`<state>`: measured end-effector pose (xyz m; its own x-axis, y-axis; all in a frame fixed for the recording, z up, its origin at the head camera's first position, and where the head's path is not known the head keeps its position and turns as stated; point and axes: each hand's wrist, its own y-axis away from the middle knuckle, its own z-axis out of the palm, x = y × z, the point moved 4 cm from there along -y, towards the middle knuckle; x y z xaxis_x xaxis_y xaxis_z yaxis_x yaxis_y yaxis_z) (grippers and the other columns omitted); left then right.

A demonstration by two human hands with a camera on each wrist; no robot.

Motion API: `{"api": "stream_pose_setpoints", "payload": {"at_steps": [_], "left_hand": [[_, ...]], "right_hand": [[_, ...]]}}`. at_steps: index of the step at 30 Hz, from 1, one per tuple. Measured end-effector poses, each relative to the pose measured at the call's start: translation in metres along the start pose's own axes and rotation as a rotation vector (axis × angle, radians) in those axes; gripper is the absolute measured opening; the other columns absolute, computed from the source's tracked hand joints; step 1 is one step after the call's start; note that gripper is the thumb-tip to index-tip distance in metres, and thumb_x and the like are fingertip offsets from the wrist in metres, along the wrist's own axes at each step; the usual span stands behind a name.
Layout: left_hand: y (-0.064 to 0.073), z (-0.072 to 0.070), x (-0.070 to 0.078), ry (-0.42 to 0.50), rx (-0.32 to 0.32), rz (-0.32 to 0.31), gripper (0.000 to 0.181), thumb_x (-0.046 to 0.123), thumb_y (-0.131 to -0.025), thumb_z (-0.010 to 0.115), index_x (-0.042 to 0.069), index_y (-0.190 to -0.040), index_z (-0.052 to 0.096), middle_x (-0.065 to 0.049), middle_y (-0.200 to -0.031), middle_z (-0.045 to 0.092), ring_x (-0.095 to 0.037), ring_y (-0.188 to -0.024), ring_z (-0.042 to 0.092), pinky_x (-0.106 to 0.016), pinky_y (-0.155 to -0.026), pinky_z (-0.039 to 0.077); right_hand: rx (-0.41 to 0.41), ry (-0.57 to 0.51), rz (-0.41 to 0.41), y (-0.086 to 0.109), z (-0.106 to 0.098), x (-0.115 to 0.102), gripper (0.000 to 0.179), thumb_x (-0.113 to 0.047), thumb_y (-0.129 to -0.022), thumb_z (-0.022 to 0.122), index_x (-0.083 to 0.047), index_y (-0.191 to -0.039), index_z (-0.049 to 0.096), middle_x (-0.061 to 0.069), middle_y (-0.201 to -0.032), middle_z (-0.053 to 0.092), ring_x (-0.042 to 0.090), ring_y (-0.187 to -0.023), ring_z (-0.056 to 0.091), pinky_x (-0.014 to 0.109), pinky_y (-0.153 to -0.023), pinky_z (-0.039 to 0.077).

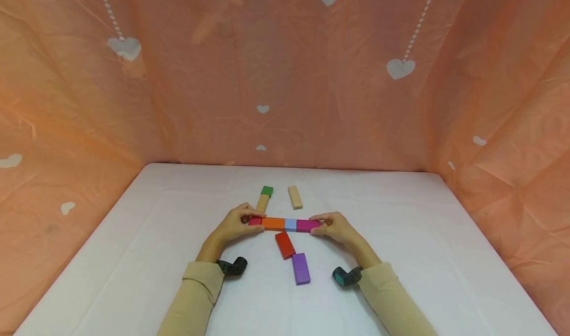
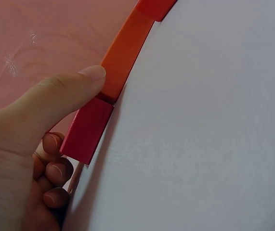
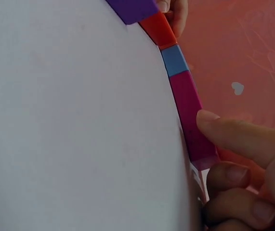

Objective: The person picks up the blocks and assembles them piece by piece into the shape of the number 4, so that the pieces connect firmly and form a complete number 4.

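Observation:
A straight row of wooden blocks lies across the table: a crimson block (image 1: 255, 221), an orange block (image 1: 273, 224), a short light-blue block (image 1: 290, 224) and a magenta block (image 1: 306, 225). My left hand (image 1: 234, 223) pinches the row's left end, its thumb (image 2: 95, 73) at the joint of crimson and orange, fingers on the far side. At the other end, my right hand (image 1: 337, 226) pinches the magenta block, thumb (image 3: 208, 116) on its near side. Just below the row sits a red block (image 1: 285, 245), its top end close to the orange one.
Nearer me, a purple block (image 1: 301, 268) lies by the red block's lower corner. Beyond the row are a natural-wood block (image 1: 263, 203) with a green block (image 1: 267, 191) at its far end, and another natural-wood block (image 1: 295, 197). An orange curtain (image 1: 285, 88) borders the white table (image 1: 383, 197).

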<state>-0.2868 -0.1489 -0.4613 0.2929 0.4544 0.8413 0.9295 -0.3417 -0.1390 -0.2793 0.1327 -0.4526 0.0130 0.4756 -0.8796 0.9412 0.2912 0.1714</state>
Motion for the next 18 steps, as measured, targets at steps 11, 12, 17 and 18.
{"api": "stream_pose_setpoints", "payload": {"at_steps": [11, 12, 17, 18], "left_hand": [[0.000, 0.001, -0.004, -0.018, 0.004, -0.010, 0.031, 0.017, -0.077, 0.080, 0.006, -0.106, 0.074, -0.009, -0.085, 0.051, -0.014, -0.079, 0.040, -0.020, -0.067, 0.032], [0.000, 0.000, -0.003, -0.017, 0.004, -0.007, 0.032, 0.016, -0.077, 0.080, 0.006, -0.106, 0.074, -0.009, -0.085, 0.051, -0.013, -0.078, 0.040, -0.020, -0.067, 0.032], [0.000, 0.000, -0.001, -0.013, 0.006, 0.005, 0.032, 0.016, -0.077, 0.080, 0.006, -0.106, 0.074, -0.006, -0.084, 0.050, -0.010, -0.077, 0.039, -0.020, -0.066, 0.032], [0.000, 0.000, -0.001, -0.008, 0.007, 0.010, 0.032, 0.016, -0.077, 0.080, 0.006, -0.106, 0.074, -0.006, -0.084, 0.050, -0.009, -0.076, 0.039, -0.020, -0.066, 0.032]], "right_hand": [[-0.020, 0.110, -0.068, -0.003, -0.011, -0.002, 0.040, -0.016, -0.087, 0.069, 0.001, -0.123, 0.063, -0.005, -0.058, 0.041, 0.012, -0.060, 0.037, 0.022, -0.062, 0.032], [-0.020, 0.119, -0.079, -0.004, -0.011, -0.002, 0.040, -0.017, -0.087, 0.069, 0.001, -0.123, 0.063, -0.004, -0.058, 0.041, 0.012, -0.061, 0.038, 0.022, -0.063, 0.032], [-0.020, 0.129, -0.110, -0.011, -0.014, -0.006, 0.039, -0.017, -0.089, 0.067, 0.002, -0.123, 0.063, -0.004, -0.059, 0.040, 0.011, -0.061, 0.040, 0.022, -0.061, 0.035], [-0.020, 0.133, -0.119, -0.013, -0.014, -0.007, 0.038, -0.016, -0.089, 0.067, 0.002, -0.122, 0.063, -0.004, -0.060, 0.041, 0.010, -0.061, 0.041, 0.021, -0.061, 0.035]]}}
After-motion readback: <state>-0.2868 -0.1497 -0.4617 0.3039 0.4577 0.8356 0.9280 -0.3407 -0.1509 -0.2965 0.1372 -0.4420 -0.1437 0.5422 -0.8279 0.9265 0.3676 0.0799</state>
